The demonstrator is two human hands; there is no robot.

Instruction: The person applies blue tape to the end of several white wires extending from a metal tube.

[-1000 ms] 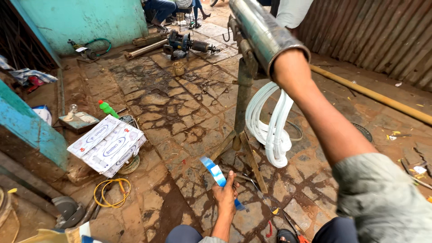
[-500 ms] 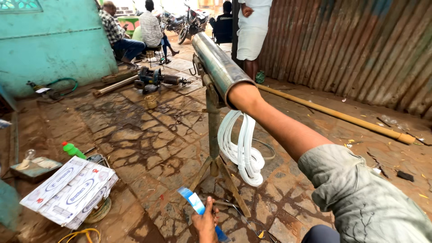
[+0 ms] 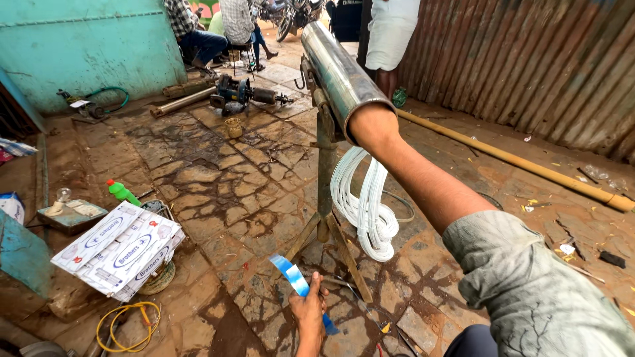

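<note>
Down at the bottom edge, the left hand is closed around a blue and white strip, fingers wrapped over its middle so one end pokes up and away past the knuckles and the other runs down beneath the palm. Just beyond that grip, the splayed legs of a metal stand meet the wet stone floor, and a bundle of white looped cable hangs off the stand, dangling just above and right of the strip.

Up along the outstretched arm now: the right hand is buried inside the open mouth of a steel pipe lying across the top of the stand. Only the wrist shows at the rim, so whether those fingers are spread or curled, I cannot tell.

Off to the left of the strip-holding hand, a stack of white printed cartons lies low, with a yellow wire coil nearer the camera and a green bottle behind. Farther out, a dark motor unit lies on the floor, and a long yellow pipe runs along the rusty corrugated wall. At the far end, people sit and stand by the teal wall.
</note>
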